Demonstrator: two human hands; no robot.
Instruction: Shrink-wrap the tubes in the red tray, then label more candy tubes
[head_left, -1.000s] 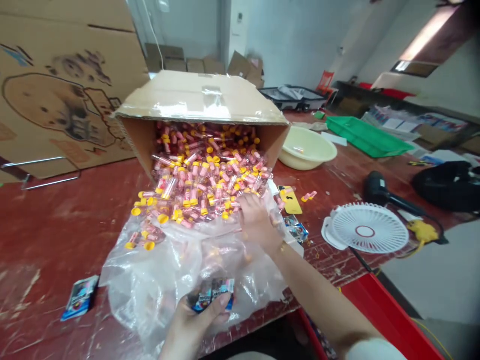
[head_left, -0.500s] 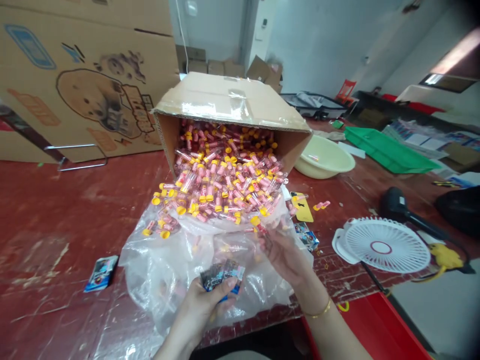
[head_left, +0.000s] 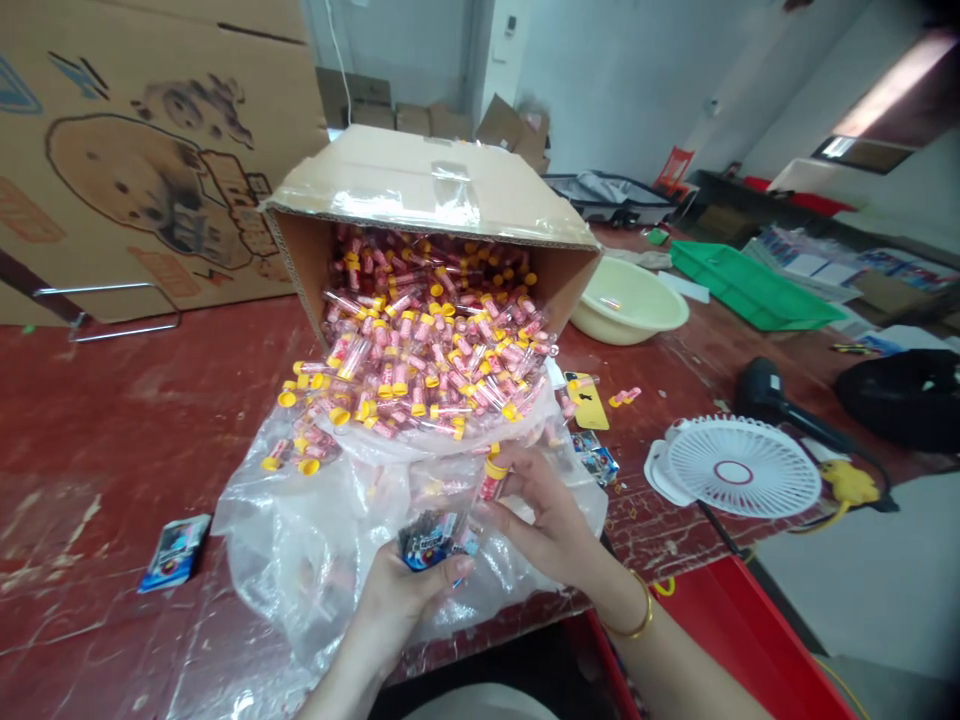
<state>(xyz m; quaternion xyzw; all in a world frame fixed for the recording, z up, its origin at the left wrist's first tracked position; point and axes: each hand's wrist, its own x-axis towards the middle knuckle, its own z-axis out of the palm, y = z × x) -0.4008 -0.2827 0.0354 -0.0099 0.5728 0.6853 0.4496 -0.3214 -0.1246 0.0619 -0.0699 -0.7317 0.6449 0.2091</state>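
Note:
A cardboard box (head_left: 420, 190) lies tipped on its side on the red table. Several small clear tubes with yellow caps (head_left: 427, 360) spill from it onto a clear plastic bag (head_left: 315, 540). My left hand (head_left: 401, 600) is closed round a small stack of dark printed cards (head_left: 435, 535), near the table's front edge. My right hand (head_left: 540, 515) pinches one yellow-capped tube (head_left: 491, 478) just above those cards. Both hands meet over the bag.
A single card (head_left: 171, 552) lies at the left on the table. At the right are a white fan (head_left: 739, 470), a black hair dryer (head_left: 772, 395), a cream basin (head_left: 630, 300) and a green tray (head_left: 750, 285). A red bin (head_left: 735, 640) stands below the table edge.
My right hand left the pile with one tube and drew back toward my left hand. The left hand kept the cards and barely moved.

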